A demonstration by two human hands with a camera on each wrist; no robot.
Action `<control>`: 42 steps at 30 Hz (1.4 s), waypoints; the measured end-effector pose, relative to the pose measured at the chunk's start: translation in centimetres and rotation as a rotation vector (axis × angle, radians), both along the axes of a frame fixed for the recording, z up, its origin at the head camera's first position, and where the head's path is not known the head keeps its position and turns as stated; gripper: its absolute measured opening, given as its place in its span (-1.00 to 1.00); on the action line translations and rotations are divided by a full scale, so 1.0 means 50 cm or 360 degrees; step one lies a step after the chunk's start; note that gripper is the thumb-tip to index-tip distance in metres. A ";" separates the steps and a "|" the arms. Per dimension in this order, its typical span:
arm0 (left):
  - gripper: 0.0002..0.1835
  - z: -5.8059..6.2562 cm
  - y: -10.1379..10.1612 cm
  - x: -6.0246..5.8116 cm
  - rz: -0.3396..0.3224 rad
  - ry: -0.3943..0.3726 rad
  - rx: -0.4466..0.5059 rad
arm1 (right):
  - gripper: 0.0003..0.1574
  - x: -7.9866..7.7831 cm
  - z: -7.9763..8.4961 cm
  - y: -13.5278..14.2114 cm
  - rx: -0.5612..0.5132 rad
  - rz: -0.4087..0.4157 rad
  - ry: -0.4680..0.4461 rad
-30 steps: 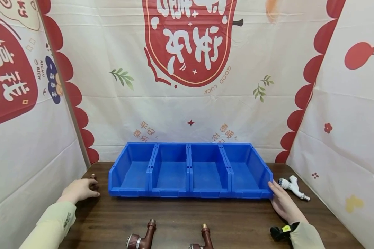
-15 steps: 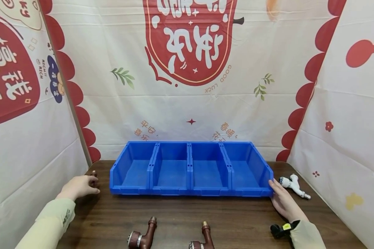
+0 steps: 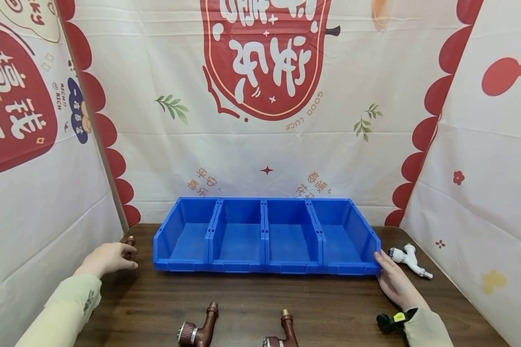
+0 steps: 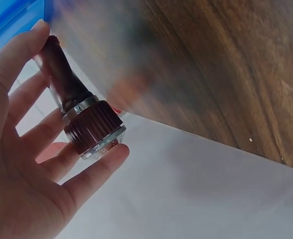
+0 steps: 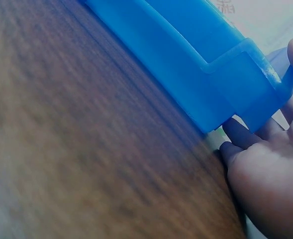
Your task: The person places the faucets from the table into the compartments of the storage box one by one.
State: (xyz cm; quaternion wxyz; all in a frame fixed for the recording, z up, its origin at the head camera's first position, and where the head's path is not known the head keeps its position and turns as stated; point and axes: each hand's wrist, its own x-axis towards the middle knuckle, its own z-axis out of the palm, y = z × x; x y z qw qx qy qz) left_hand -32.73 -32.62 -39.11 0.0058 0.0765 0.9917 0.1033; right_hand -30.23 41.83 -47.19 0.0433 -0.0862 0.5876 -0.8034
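Observation:
At the table's left end, my left hand (image 3: 106, 259) holds a dark brown tap (image 4: 69, 82). In the left wrist view the thumb lies at its narrow end, with fingers behind it and near the ribbed knob. The head view shows only a small piece of this tap beyond the fingers. My right hand (image 3: 397, 284) rests with extended fingers against the right end of a row of joined blue bins (image 3: 265, 267). Its fingertips (image 5: 236, 132) reach the bin's lower edge in the right wrist view. The bins have open fronts and nothing inside.
A white tap (image 3: 408, 260) lies right of the bins, close to the right hand. Two brown taps (image 3: 206, 325) lie at the near edge of the wooden table (image 3: 321, 299), partly cut off by the frame. Printed cloth (image 3: 260, 149) hangs behind and at both sides.
The left hand has shifted very slightly left, still with the brown tap. The right hand and the bins keep their places; the whole head view has moved a little.

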 end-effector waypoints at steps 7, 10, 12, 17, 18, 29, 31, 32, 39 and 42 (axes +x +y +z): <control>-0.42 0.009 -0.009 0.003 -0.0055 0.0040 -0.0015 | -0.04 0.001 0.001 -0.002 0.0021 -0.0031 -0.0017; -0.41 0.014 -0.009 0.005 -0.0044 0.0024 -0.0004 | -0.03 0.002 0.002 -0.002 0.0036 -0.0043 -0.0026; -0.40 0.017 -0.010 0.007 -0.0047 0.0024 0.0001 | -0.02 0.002 0.003 -0.002 0.0049 -0.0047 -0.0031; -0.33 0.021 -0.011 0.012 -0.0049 0.0040 0.0006 | -0.01 0.002 0.000 -0.002 0.0083 -0.0058 -0.0032; -0.31 0.022 -0.011 0.013 -0.0049 0.0041 0.0007 | -0.01 0.002 0.000 -0.002 0.0088 -0.0060 -0.0031; -0.29 0.040 -0.005 0.017 -0.0029 0.0026 0.0015 | -0.01 0.000 0.000 -0.001 0.0078 -0.0051 -0.0008; -0.31 0.042 -0.005 0.018 -0.0038 0.0030 0.0014 | -0.01 0.000 -0.001 0.000 0.0070 -0.0044 -0.0007; -0.32 0.043 -0.004 0.019 -0.0043 0.0037 0.0015 | -0.01 -0.001 -0.001 0.000 0.0070 -0.0042 -0.0006; -0.33 0.049 -0.006 0.020 -0.0079 0.0100 0.0037 | -0.03 0.000 -0.003 0.001 0.0059 -0.0038 -0.0003; -0.37 0.054 -0.008 0.020 -0.0119 0.0133 0.0028 | -0.03 -0.001 -0.004 0.000 0.0055 -0.0040 0.0005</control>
